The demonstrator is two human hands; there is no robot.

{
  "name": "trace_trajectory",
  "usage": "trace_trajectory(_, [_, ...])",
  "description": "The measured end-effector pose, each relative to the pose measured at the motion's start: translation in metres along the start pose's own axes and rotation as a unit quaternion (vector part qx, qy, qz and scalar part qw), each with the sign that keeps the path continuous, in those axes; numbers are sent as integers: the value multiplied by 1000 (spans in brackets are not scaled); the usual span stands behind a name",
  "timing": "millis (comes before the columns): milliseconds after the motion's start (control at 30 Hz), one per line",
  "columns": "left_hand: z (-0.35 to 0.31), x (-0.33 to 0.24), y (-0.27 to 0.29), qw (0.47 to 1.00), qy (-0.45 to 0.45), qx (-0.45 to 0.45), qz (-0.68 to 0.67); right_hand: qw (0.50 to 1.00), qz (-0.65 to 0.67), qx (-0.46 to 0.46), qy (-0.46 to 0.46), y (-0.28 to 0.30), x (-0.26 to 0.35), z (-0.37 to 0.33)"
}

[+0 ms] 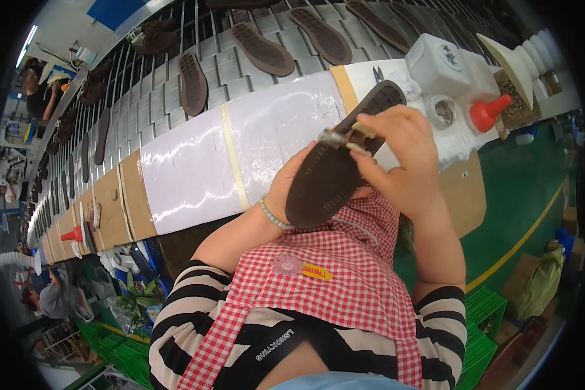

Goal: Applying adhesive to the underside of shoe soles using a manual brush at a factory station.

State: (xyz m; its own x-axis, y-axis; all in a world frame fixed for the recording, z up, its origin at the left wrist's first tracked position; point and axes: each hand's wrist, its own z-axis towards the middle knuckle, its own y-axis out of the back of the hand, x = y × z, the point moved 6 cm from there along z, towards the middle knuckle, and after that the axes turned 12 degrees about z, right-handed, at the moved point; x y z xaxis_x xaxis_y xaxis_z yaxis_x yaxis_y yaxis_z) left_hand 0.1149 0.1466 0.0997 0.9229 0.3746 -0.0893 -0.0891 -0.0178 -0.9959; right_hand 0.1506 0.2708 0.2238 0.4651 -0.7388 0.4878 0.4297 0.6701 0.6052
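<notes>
While my left hand (287, 185) cradles a dark shoe sole (325, 188) just right of the centre of the frame, my right hand (406, 156) holds a small tool (333, 138) over its face. My left fingers are closed round the sole's left edge and reach beneath it; my right ones pinch the tool, thumb and forefinger facing each other, its metal end pointing left, though I cannot tell its exact kind. The sole slants, one end toward the upper right of the frame and the other toward the bottom. The tabletop (188, 175), under a shiny white cover, fills the centre left. In the upper right are a white jug (435, 62) and a red cone (491, 114), and across the top of the frame more soles (193, 84) lie on metal slats (222, 88)
</notes>
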Motion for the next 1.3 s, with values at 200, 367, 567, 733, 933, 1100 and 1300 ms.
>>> trace_trajectory(200, [-7, -29, 6, 998, -44, 3, 46, 974, 69, -184, -111, 37, -15, -5])
trace_trajectory(367, [-17, -61, 16, 995, -100, 3, 8, 963, 142, -202, -113, 34, -26, -22])
trace_trajectory(567, [-49, -97, 18, 979, -191, 50, -55, 967, 173, -125, -140, -8, -29, -22])
trace_trajectory(733, [-93, -161, 19, 952, -299, 26, 52, 947, 267, 5, -180, -82, -34, -36])
trace_trajectory(933, [-152, -266, 62, 909, -382, -101, 129, 872, 386, 87, -287, -146, -42, -53])
trace_trajectory(1100, [-178, -368, 135, 875, -407, -215, 152, 857, 398, 128, -302, -158, -37, -46])
trace_trajectory(1300, [-220, -452, 154, 548, -481, -579, 365, 835, 414, 140, -335, -192, -50, -38])
